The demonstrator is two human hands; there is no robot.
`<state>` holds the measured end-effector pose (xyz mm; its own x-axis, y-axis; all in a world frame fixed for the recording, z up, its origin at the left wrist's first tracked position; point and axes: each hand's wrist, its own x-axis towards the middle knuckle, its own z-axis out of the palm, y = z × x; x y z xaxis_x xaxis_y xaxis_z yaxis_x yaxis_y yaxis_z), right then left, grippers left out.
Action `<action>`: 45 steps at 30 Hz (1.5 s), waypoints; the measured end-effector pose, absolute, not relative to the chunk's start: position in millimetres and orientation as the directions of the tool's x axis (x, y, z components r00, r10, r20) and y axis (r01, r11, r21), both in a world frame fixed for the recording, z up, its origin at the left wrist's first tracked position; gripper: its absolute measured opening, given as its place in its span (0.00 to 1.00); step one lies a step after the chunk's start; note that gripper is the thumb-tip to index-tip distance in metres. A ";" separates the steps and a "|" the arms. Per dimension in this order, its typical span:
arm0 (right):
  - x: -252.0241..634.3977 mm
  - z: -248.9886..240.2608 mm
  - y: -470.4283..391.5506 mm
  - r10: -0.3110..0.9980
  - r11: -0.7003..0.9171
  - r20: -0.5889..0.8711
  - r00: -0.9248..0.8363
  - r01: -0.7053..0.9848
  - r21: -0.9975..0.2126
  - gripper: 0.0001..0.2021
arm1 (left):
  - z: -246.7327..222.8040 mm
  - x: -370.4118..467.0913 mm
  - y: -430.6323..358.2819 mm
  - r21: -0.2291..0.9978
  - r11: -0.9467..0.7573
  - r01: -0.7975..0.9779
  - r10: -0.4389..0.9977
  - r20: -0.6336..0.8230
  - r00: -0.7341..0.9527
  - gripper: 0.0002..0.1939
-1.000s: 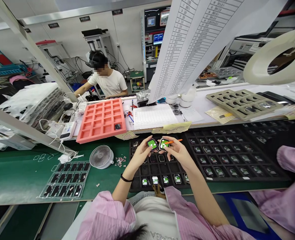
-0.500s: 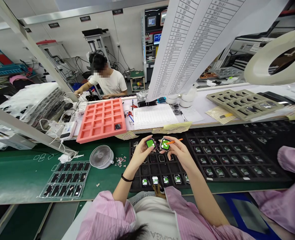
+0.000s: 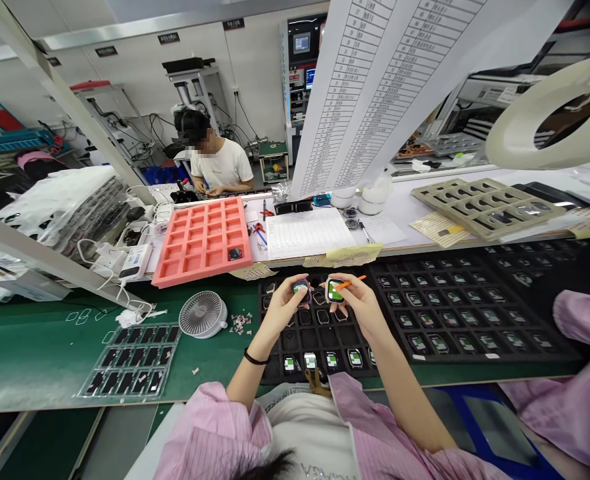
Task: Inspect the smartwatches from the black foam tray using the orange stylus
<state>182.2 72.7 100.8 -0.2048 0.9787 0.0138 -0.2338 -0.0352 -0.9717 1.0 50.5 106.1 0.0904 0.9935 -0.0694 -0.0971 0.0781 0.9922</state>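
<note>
My L fingers (image 3: 295, 301) pinch 1 watch (image 3: 302, 285), thumb across its front; my R fingers (image 3: 353, 295) grip a 2nd watch (image 3: 331, 290) plus an orange stick (image 3: 351, 282), all up over the black tray (image 3: 325, 336). R grip's crowded, so 2nd watch could slip & drop; stick's v. close, might scratch it.

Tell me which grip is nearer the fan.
Left. The left grip, holding a watch, is to the right of the fan; the right grip, holding another watch, is farther right.
</note>
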 end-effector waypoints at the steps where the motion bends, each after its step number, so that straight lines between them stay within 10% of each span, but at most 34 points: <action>1: 182.2 101.2 72.7 0.980 -0.038 0.010 -0.198 -0.238 -0.971 0.17 | 106.2 1.2 50.4 0.992 0.080 -0.098 0.993 -0.071 0.093 0.28; 28: 184.7 100.9 72.0 0.963 -0.021 0.039 -0.268 -0.216 -0.976 0.20 | 96.3 -4.0 52.8 0.983 -0.149 0.110 0.987 0.142 0.069 0.33; 45: 176.4 105.8 53.2 0.978 0.051 0.030 -0.208 0.097 -0.994 0.23 | 112.2 6.7 64.0 0.442 -0.689 0.574 0.723 0.466 0.509 0.28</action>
<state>176.4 53.2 105.8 -0.2076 0.9778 0.0301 0.0970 0.0512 -0.9940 6.7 64.0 112.2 0.5093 0.7234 0.4662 0.5743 -0.6891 0.4419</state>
